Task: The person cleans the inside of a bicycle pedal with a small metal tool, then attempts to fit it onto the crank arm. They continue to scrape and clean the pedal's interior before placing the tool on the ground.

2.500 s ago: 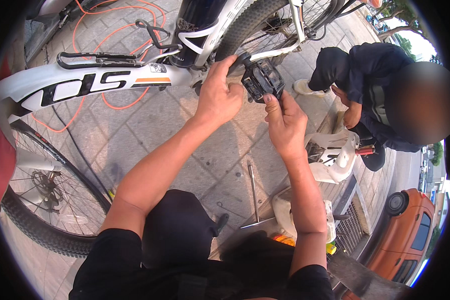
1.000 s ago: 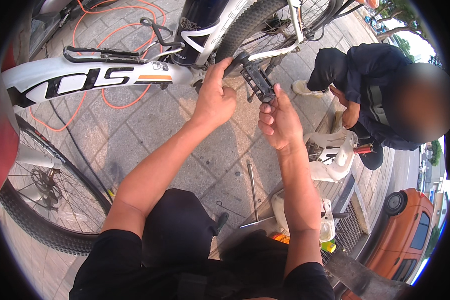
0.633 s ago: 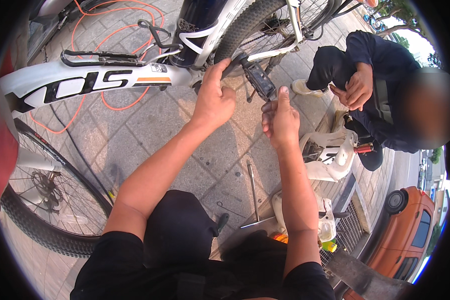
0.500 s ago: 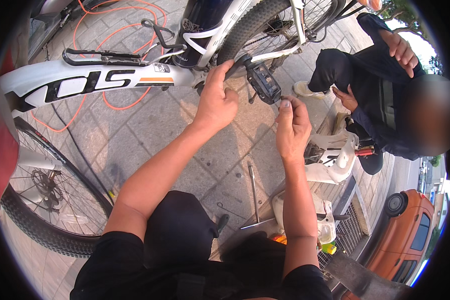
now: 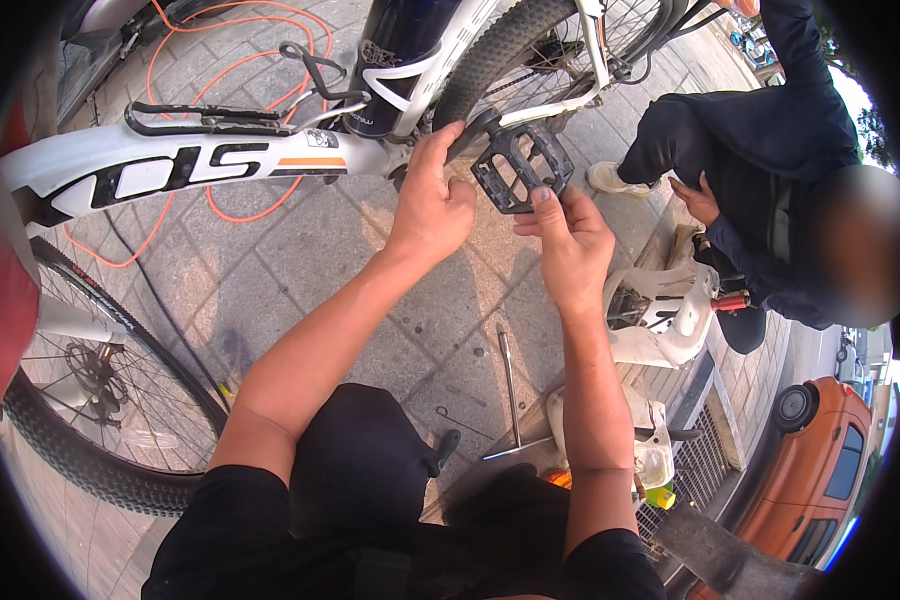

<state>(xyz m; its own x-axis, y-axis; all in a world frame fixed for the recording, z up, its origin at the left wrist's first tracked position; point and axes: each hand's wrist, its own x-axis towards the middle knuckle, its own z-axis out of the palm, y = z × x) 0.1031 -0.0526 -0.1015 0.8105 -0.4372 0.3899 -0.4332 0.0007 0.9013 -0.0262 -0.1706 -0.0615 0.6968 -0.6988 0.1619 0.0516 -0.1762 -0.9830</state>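
A black platform pedal (image 5: pixel 521 166) on the white bicycle (image 5: pixel 200 165) faces me with its flat open frame. My right hand (image 5: pixel 577 248) pinches its near edge, the thumb on top and the fingers beneath. At the pedal's left, my left hand (image 5: pixel 432 205) has its fingers closed at the black crank arm (image 5: pixel 477 131); its fingertips are partly hidden behind the arm. The rear wheel's knobby tyre (image 5: pixel 473 72) is just beyond the crank.
A long-handled metal tool (image 5: pixel 509 385) lies on the paving below my hands. White scooter-like body parts (image 5: pixel 660 330) are at right, beside a crouching person (image 5: pixel 740 150). An orange hose (image 5: pixel 230 215) coils behind the bicycle. An orange car (image 5: pixel 815 470) stands at lower right.
The pedal has turned from edge-on to flat side toward me. My right hand has shifted slightly left onto its edge; my left hand stays put. The other person's raised arm has moved up.
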